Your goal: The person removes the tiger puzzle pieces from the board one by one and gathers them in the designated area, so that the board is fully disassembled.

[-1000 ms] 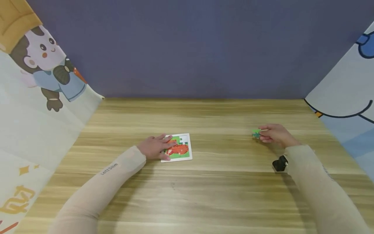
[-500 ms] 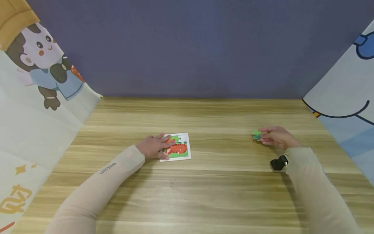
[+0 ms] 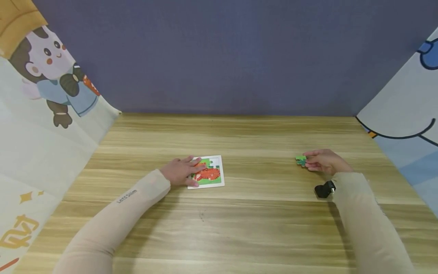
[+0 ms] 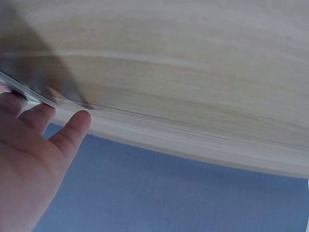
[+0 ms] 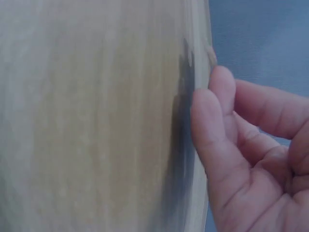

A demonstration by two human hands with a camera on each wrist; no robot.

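A small jigsaw puzzle in a white tray (image 3: 222,173) lies left of centre in the head view. Its fitted pieces show an orange striped animal (image 3: 211,174) on green, and white backing is bare at the upper right corner. My left hand (image 3: 180,172) rests on the tray's left part with fingers spread, covering some of the picture. Over at the right, my right hand (image 3: 326,161) pinches a green puzzle piece (image 3: 300,160) between thumb and fingers, just above the table. From the right wrist, the curled fingers (image 5: 207,116) hide most of that piece.
The wood-grain table (image 3: 239,228) runs back to a dark blue panel (image 3: 236,57). Printed cartoon sheets (image 3: 37,144) stand along both sides. A black wrist camera (image 3: 324,189) sticks out from the right sleeve.
My right hand has lowered slightly towards the near side with the puzzle piece, turning it so more of its face shows. The left hand and the tray stay in place.
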